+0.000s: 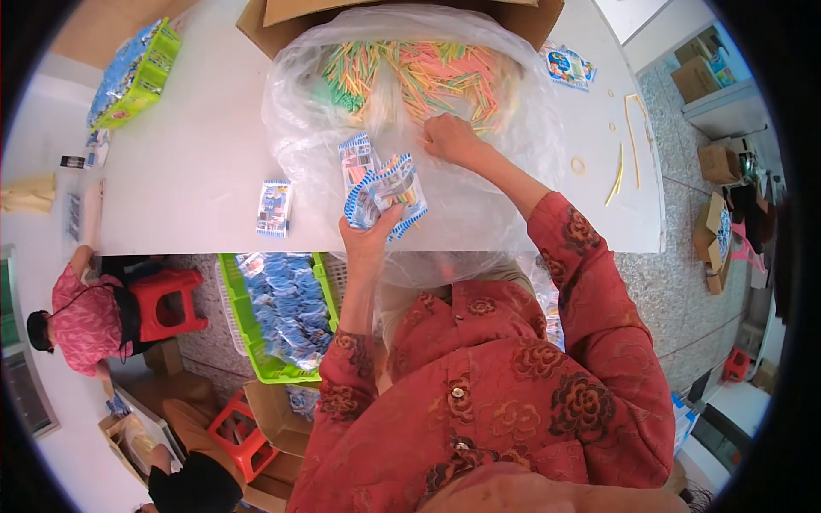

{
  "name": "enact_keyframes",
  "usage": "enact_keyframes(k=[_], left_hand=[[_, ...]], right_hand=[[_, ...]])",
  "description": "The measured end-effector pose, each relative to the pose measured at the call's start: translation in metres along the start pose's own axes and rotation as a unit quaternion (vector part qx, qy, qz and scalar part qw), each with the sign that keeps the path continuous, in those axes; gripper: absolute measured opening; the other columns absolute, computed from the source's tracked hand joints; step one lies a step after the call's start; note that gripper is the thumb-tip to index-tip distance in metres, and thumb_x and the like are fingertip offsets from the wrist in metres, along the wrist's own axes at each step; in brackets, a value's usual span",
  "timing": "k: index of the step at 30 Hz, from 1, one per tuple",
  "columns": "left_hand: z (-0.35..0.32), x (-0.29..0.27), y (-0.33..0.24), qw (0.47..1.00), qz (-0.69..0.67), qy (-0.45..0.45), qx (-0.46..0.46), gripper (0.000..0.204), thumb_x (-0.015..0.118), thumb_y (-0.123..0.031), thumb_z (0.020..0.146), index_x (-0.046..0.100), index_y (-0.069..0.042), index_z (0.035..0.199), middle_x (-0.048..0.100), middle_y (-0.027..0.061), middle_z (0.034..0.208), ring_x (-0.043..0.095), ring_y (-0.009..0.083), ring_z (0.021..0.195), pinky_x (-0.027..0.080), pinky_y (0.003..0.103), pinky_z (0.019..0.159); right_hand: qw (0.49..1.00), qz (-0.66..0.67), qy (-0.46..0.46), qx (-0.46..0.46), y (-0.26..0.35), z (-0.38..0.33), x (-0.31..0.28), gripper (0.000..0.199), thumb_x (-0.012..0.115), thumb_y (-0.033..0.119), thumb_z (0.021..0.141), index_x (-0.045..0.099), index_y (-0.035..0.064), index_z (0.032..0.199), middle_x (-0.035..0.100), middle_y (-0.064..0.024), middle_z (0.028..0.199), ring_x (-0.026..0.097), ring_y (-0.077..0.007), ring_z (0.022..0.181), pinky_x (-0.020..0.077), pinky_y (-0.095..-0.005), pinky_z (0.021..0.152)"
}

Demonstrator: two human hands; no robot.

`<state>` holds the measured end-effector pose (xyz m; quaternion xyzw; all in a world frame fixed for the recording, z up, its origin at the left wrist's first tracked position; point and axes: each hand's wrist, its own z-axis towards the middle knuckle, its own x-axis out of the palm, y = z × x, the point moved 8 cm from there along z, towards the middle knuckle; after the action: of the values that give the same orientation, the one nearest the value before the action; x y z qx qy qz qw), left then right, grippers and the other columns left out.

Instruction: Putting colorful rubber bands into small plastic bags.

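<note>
My left hand is closed around a few small blue-and-white packets, fanned out, with coloured sticks showing at them. My right hand is curled at the near edge of a heap of thin pink, yellow and green sticks. Its fingertips are hidden, so what they grip cannot be seen. The sticks lie on a clear plastic bag spread open across the table. Left of my left hand, another blue-and-white packet lies flat on the table.
Below the table edge stands a green crate full of blue packets. A second green basket sits far left. A cardboard box stands behind the bag. Rubber bands and yellow strips lie right. Co-workers are at left near red stools.
</note>
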<state>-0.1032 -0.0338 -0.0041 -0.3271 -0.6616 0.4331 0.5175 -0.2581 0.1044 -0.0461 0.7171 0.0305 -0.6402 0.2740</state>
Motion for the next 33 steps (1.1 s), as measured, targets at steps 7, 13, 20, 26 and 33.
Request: enact_keyframes(k=[7,13,20,26,33], left_hand=[[-0.005,0.003,0.0,1.0,0.005,0.005,0.005,0.035,0.068,0.001,0.072,0.058,0.003,0.106,0.062,0.0061,0.097,0.059,0.0115,0.083,0.049,0.026,0.076],[-0.006,0.008,0.001,1.0,0.007,0.013,0.002,0.034,0.068,0.0,0.073,0.058,0.002,0.105,0.062,0.0056,0.097,0.059,0.0105,0.083,0.047,0.025,0.076],[-0.004,0.011,0.002,1.0,0.007,0.018,-0.003,0.032,0.068,0.0,0.073,0.06,0.003,0.104,0.063,0.0048,0.095,0.058,0.0098,0.081,0.047,0.024,0.074],[0.0,0.01,0.011,0.999,0.047,0.023,-0.011,0.027,0.069,0.0,0.073,0.063,0.003,0.099,0.064,0.0037,0.09,0.058,0.008,0.078,0.047,0.023,0.071],[0.002,0.026,0.014,0.998,0.05,0.044,-0.012,0.027,0.069,-0.001,0.073,0.063,0.003,0.099,0.064,0.0032,0.089,0.058,0.0072,0.076,0.047,0.022,0.07]], right_hand=[[0.996,-0.012,-0.089,-0.029,0.001,-0.006,-0.003,0.032,0.055,0.034,0.08,0.06,0.0024,0.08,0.061,-0.0175,0.082,0.059,-0.0341,0.084,0.0481,-0.0432,0.072],[0.999,-0.005,-0.028,-0.021,0.0,0.002,0.01,0.031,0.055,0.032,0.08,0.059,0.0017,0.08,0.061,-0.0188,0.083,0.058,-0.0359,0.085,0.0472,-0.043,0.073],[0.993,0.095,-0.042,-0.06,-0.025,-0.005,-0.013,0.019,0.061,0.019,0.075,0.056,0.0008,0.072,0.06,-0.0166,0.068,0.06,-0.0275,0.067,0.0469,-0.036,0.06],[0.883,0.466,-0.021,0.053,-0.028,-0.033,-0.06,0.015,0.063,0.017,0.081,0.061,0.0026,0.079,0.056,-0.0005,0.065,0.051,-0.0051,0.061,0.0441,-0.0212,0.056],[0.805,0.59,-0.021,-0.062,0.028,-0.069,-0.134,0.016,0.061,0.017,0.084,0.061,0.0034,0.093,0.059,0.001,0.077,0.053,-0.0057,0.063,0.0449,-0.0204,0.06]])
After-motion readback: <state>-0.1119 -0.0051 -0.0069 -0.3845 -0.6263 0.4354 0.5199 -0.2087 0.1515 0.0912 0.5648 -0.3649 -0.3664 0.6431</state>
